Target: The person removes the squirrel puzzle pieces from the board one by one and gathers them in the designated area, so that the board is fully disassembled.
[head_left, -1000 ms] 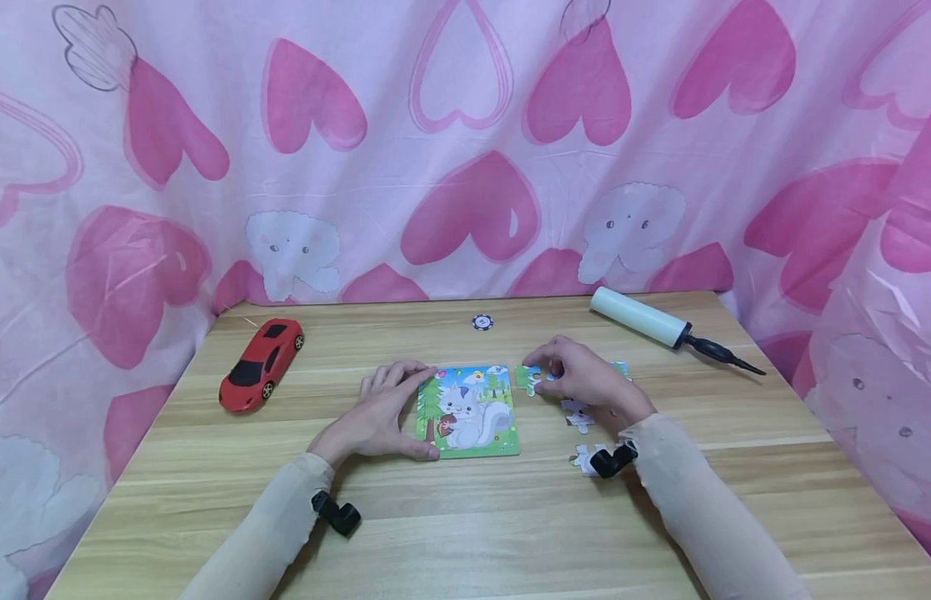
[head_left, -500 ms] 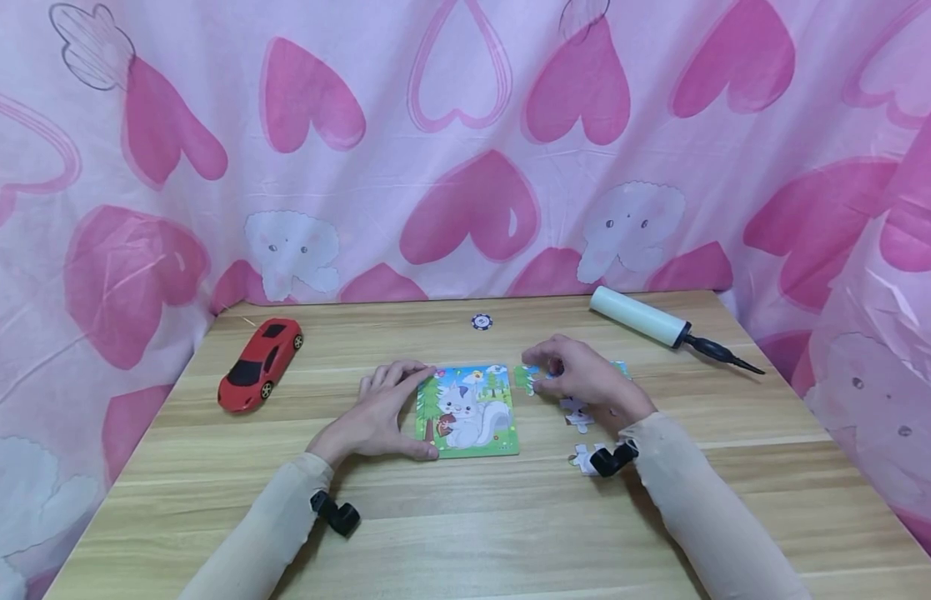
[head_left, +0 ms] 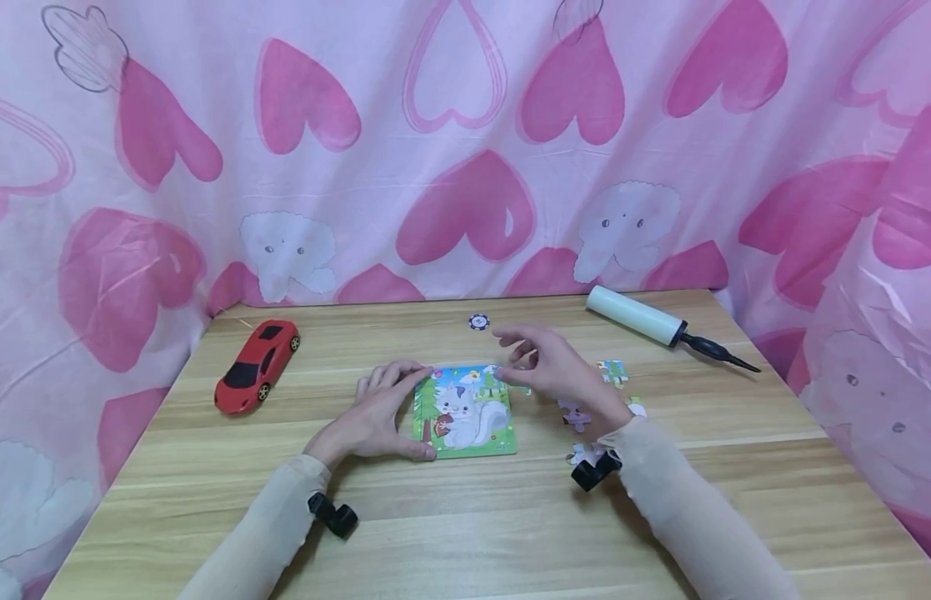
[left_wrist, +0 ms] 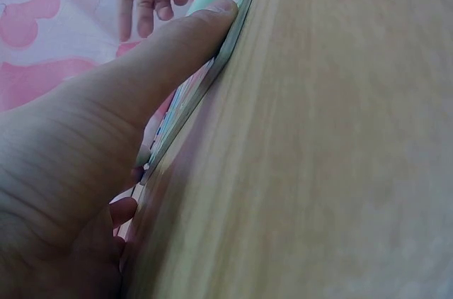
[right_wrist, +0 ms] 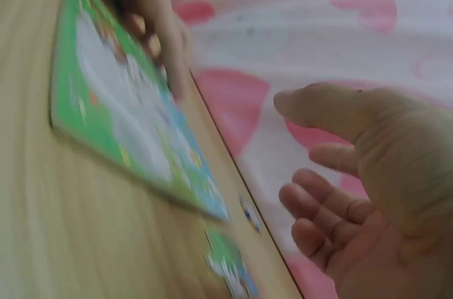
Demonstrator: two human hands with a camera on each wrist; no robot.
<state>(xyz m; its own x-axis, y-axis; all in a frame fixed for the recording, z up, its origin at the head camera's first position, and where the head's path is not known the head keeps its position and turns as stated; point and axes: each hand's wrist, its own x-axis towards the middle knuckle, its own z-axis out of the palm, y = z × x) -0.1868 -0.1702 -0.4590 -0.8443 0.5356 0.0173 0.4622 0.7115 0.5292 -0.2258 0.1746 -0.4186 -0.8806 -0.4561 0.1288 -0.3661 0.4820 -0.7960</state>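
Note:
A square jigsaw puzzle with a white squirrel picture lies on the table. My left hand holds it at its left side, thumb along the near edge and forefinger at the far left corner. In the left wrist view the thumb lies on the puzzle's edge. My right hand hovers by the puzzle's far right corner, thumb and fingers spread, with nothing between them. Under that hand, beside the puzzle, lies a green and blue jigsaw piece, mostly hidden in the head view.
Several loose jigsaw pieces lie around and behind the right wrist. A poker chip sits beyond the puzzle. To the left stands a red toy car; a pale green hand pump lies at the back right. A pink heart-print curtain hangs behind.
My right hand has left the loose piece beside the puzzle, rising and moving left to the puzzle's far right corner, its fingers opening. The left hand keeps its hold.

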